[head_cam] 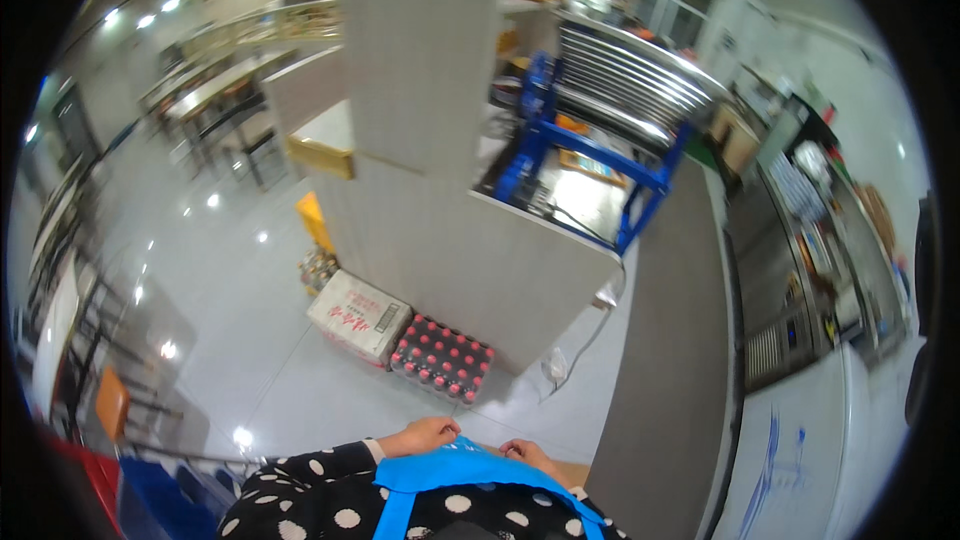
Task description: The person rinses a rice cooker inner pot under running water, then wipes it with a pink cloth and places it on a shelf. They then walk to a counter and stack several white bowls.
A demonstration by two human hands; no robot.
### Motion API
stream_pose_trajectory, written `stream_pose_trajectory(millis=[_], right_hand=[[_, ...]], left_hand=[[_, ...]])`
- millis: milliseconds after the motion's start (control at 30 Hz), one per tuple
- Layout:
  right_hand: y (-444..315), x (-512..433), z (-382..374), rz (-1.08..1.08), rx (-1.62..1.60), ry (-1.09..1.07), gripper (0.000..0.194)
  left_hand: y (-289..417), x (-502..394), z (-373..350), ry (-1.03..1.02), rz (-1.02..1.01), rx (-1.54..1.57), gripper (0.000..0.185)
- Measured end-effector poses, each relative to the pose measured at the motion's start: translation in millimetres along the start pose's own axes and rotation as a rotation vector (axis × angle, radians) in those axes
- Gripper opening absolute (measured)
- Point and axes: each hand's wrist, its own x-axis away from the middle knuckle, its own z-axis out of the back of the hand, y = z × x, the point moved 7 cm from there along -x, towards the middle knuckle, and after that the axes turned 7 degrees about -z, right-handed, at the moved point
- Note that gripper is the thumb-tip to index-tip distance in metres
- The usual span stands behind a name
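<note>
At the bottom centre, my left hand [429, 436] lies beside the upper edge of a bright blue apron [469, 469], its fingers curled. To the right, my right hand [529, 457] is also curled near the apron's other side. Whether either hand grips the cloth cannot be told. The apron's blue straps run over a black top with white dots [346, 517]. Beyond my hands, a shrink-wrapped pack of dark bottles with red caps [444, 358] stands on the floor, next to a white printed cardboard carton [361, 316].
A pale pillar [416, 90] and low partition rise ahead. Behind them stands a blue-framed machine with metal rollers [630, 75]. A grey mat [660, 330] runs along the right, beside a steel counter [765, 240] and a white appliance [795, 450]. Tables and chairs stand left.
</note>
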Motion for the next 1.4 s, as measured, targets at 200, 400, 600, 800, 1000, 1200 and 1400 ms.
stream_pose_trajectory(millis=[200, 400, 600, 800, 1000, 1200, 1400], right_hand=[[24, 3, 4, 0.024, -0.170, 0.195, 0.023], [31, 27, 17, -0.062, -0.174, 0.338, 0.025], [68, 74, 31, -0.197, -0.465, 0.464, 0.021], [140, 118, 57, -0.253, -0.675, 0.703, 0.021], [196, 189, 135, -0.253, -0.463, 0.958, 0.020], [269, 269, 173, -0.235, -0.853, 0.997, 0.018], [326, 285, 187, -0.241, -1.110, 1.019, 0.015]], left_hand=[[15, -46, -6, -0.176, -0.047, -0.014, 0.031], [24, -88, -28, -0.347, -0.136, 0.000, 0.030], [45, -128, -73, -0.522, -0.140, -0.049, 0.028], [84, -177, -140, -0.699, -0.317, -0.217, 0.028], [134, -216, -240, -0.719, -0.260, -0.177, 0.028], [199, -218, -359, -0.912, -0.357, -0.221, 0.031], [238, -245, -409, -0.959, -0.347, -0.363, 0.033]])
